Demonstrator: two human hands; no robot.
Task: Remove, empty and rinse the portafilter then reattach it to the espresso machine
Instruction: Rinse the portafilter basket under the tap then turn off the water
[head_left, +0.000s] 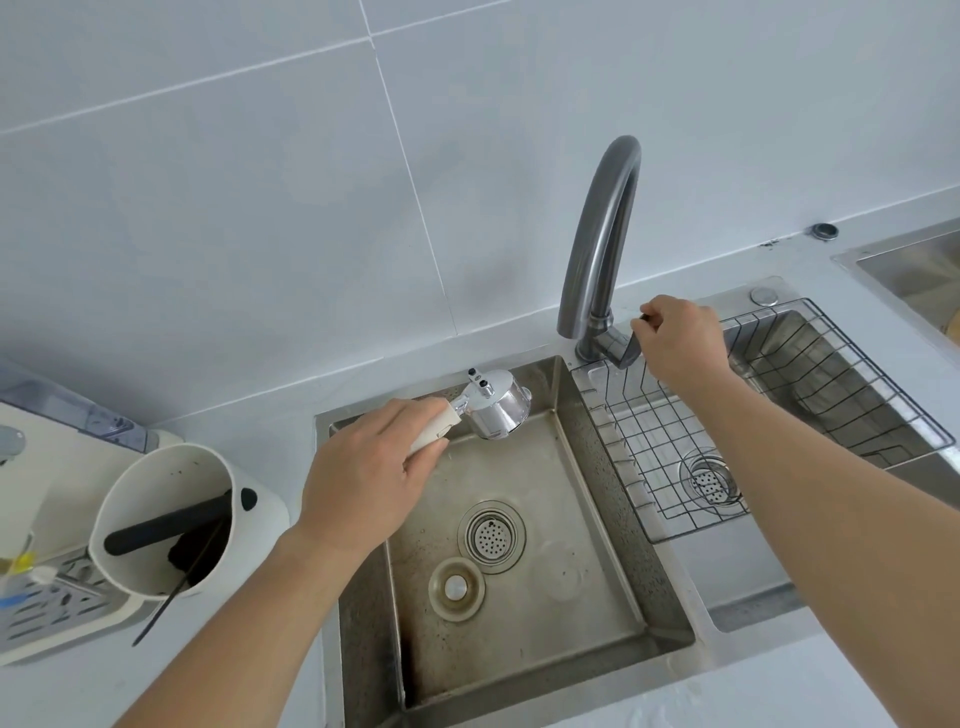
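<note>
My left hand (366, 475) grips the white handle of the portafilter (496, 408), whose shiny metal basket head hangs over the far left corner of the left sink basin (587, 561). The grey gooseneck faucet (597, 249) rises behind the sink, its spout arching down just right of the portafilter head. My right hand (680, 345) is closed on the faucet lever (626, 348) at the faucet's base. No water stream is visible. The espresso machine (57, 441) shows partly at the left edge.
A white knock box (182, 519) with a black bar and dark grounds stands left of the sink, next to the machine's drip tray (47, 608). A loose drain plug (456, 590) lies beside the drain (491, 535). A wire rack (769, 410) sits in the right basin.
</note>
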